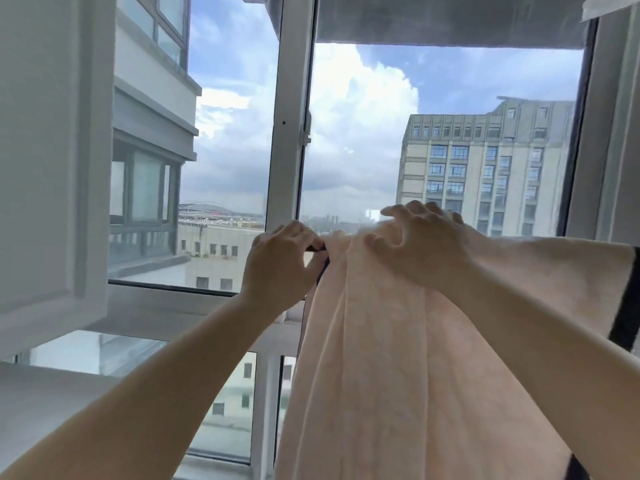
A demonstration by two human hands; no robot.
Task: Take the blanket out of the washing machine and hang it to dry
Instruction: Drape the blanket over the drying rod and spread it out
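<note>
Blanket (398, 358), soft pink folds, pinched by left fingers (304, 237); right fingers (405, 216) seemingly clawed.

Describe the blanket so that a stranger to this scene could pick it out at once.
Start at the big window showing sky and buildings. In front of its lower right part, both hands hold up a cloth that hangs in long folds: the blanket. It is the only fabric in pale pink, with a dark band along its edge.
</note>
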